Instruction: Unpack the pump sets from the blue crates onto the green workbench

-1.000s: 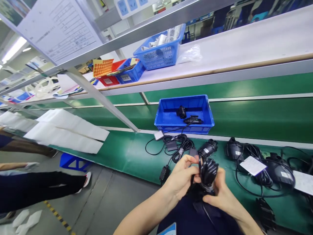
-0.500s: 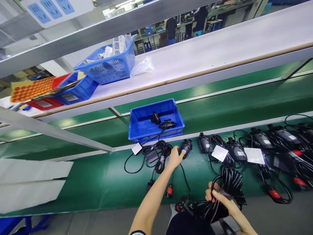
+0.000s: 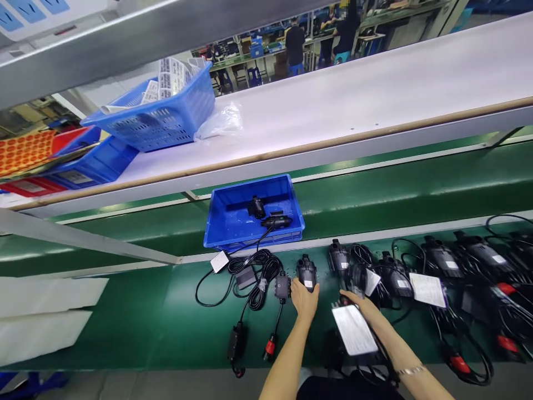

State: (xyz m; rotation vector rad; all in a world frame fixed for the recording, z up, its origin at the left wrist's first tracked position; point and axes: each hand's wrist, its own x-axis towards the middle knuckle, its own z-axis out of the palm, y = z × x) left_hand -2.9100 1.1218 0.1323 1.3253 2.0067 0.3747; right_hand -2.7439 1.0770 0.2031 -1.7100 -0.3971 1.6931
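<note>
My left hand point(image 3: 305, 300) is closed round the lower end of a black pump point(image 3: 307, 269) that stands on the green bench top. To its right, my right hand point(image 3: 357, 303) grips a bundle of black cable point(image 3: 357, 276), smeared by motion. A white label card point(image 3: 353, 330) hangs in front of that hand and covers part of the bundle. Left of my left hand lie a small black box point(image 3: 282, 287), a coiled black cable point(image 3: 266, 269) and a red-and-black connector point(image 3: 270, 347). A black inline unit point(image 3: 235, 341) lies nearer the front edge.
Behind the hands, a blue bin point(image 3: 250, 236) holds two black pump parts. More black pumps point(image 3: 443, 258) with cables and cards line the bench at right. Above runs a white shelf point(image 3: 333, 111) with a blue basket point(image 3: 166, 125). White sheets point(image 3: 45, 316) lie at far left.
My left hand has set the pump upright, slightly left and nearer me. My right hand has lifted the cable bundle up and left, bringing the white card into view. The camera view has shifted.
</note>
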